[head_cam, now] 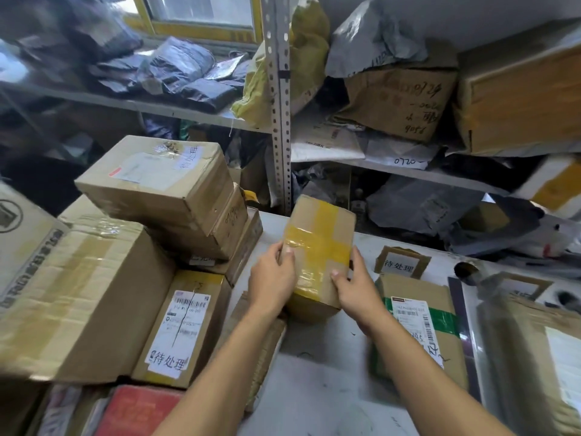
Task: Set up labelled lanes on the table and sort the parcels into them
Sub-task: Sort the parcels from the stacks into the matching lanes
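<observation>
**Both hands on a taped box**

At the table's [317,388] middle, a box [317,250] crossed with yellow tape is gripped from both sides: the left hand [272,280] curls round its left edge, the right hand [355,287] round its right edge, thumbs on top. Just right of it stands a small label card [401,264], with a green-taped parcel [421,325] near that. Left, stacked cartons [151,196] crowd the table edge. Far behind, shelves [279,89] hold bags and boxes.
</observation>
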A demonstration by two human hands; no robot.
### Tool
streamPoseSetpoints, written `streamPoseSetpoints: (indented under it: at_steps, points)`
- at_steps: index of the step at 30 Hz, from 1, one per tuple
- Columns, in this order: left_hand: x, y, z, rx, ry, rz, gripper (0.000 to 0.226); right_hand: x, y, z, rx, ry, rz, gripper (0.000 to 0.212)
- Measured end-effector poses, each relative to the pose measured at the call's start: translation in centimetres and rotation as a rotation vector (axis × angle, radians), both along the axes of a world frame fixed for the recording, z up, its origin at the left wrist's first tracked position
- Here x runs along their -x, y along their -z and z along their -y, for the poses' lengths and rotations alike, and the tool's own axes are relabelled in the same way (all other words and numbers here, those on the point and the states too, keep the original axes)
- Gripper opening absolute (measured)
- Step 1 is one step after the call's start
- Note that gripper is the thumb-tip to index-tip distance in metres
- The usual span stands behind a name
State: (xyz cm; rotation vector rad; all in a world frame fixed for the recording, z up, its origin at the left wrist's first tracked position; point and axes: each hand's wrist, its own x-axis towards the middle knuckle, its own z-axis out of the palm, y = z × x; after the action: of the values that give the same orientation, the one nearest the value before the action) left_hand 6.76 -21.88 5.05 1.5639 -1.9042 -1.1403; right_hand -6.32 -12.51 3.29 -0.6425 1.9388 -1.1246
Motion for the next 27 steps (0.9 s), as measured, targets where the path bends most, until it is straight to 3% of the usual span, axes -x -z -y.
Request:
streamPoseSetpoints:
  at_steps: [3, 6, 8, 10, 12, 15, 18, 23, 27]
  points:
    - [1.4, -0.2, -1.3, 0.007, 0.059, -0.049, 0.042, 1.0, -0.9, 0.5, -0.155, 0.043, -0.088, 0.065]
    - [1.9, 0.1, -2.0, -0.023, 0.185, -0.091, 0.051, 1.8, -1.6, 1.2, -0.26, 0.095, 0.079, 0.131]
    - [1.4, 0.4, -1.3, -0.178, 0.126, -0.264, 0.042, 2.2, -1.5, 1.4, -0.284, 0.101, 0.083, 0.147]
    - [0.9, 1.2, 0.4, -0.316, -0.082, -0.376, 0.031, 2.6, -1.2, 1.3, -0.29, 0.108, 0.081, 0.147]
    - [0.2, 2.5, 2.0, -0.316, -0.166, -0.227, 0.03, 2.8, -1.2, 1.4, -0.293, 0.102, 0.106, 0.149]
    - [0.0, 4.1, 3.4, -0.322, -0.105, -0.02, 0.04, 2.7, -0.8, 1.6, -0.269, 0.126, 0.099, 0.146]
    - [1.0, 4.8, 4.1, -0.383, 0.049, 0.034, 0.037, 2.6, -0.3, 1.6, -0.259, 0.164, 0.072, 0.138]
    - [2.7, 5.6, 4.6, -0.529, 0.064, -0.068, 0.045, 2.6, -0.2, 1.0, -0.228, 0.169, 0.069, 0.13]
    - [2.9, 4.5, 4.4, -0.425, 0.035, -0.028, 0.045, 2.4, -1.1, 0.1, -0.122, 0.23, 0.147, 0.113]
